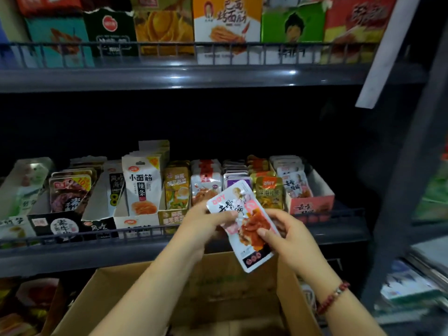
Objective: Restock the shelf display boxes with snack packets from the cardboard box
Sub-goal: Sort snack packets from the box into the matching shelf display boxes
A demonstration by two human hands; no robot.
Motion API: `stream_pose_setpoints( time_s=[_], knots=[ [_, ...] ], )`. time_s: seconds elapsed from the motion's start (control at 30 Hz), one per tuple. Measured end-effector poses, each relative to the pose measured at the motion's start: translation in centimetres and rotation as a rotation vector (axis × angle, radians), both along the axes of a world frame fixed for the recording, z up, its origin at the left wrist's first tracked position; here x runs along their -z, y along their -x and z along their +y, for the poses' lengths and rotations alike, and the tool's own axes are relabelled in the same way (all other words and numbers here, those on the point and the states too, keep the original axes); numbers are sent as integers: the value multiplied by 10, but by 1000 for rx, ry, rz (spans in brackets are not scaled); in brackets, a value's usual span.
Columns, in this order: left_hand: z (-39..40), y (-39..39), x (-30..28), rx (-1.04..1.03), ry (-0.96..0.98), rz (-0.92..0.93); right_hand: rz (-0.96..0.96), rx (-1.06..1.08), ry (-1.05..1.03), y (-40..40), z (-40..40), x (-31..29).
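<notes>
A white and pink snack packet (242, 221) with a picture of red food is held up in front of the middle shelf, tilted to the left. My left hand (206, 221) grips its upper left part and my right hand (281, 234) pinches its right edge. Below my forearms stands the open cardboard box (116, 292); what lies inside it is mostly hidden. On the shelf behind, at the far right of the row, a pink display box (312, 202) holds packets of the same design.
The middle shelf carries a row of display boxes with several kinds of packets behind a low wire rail (97, 235). An upper shelf (169, 78) with tall boxes hangs overhead. A dark upright post (400, 190) stands to the right, with more goods beyond it.
</notes>
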State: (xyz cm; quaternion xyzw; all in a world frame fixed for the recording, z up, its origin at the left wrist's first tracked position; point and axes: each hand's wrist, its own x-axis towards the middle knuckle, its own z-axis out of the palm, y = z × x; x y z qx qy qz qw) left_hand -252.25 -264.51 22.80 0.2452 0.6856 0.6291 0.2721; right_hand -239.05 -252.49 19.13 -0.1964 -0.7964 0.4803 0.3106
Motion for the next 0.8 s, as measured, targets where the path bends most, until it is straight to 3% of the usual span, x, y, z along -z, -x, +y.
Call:
stream_pose_setpoints(
  time_s=[0.13,0.27,0.37,0.5,0.7,0.8],
  knots=[
    [29,9,-35,136,110,344,153,131,-58,-9,29,-2],
    [81,5,-56,56,54,641,215,365,-100,-14,61,5],
    [129,6,-56,-32,-68,780,84,450,-209,-16,82,12],
    [183,-1,-51,-7,-100,938,-184,390,-369,-10,105,30],
    [235,-4,-27,153,191,1143,-333,343,-399,-6,121,44],
    [244,-3,-10,150,437,1242,-335,357,-417,-6,121,46]
  ],
)
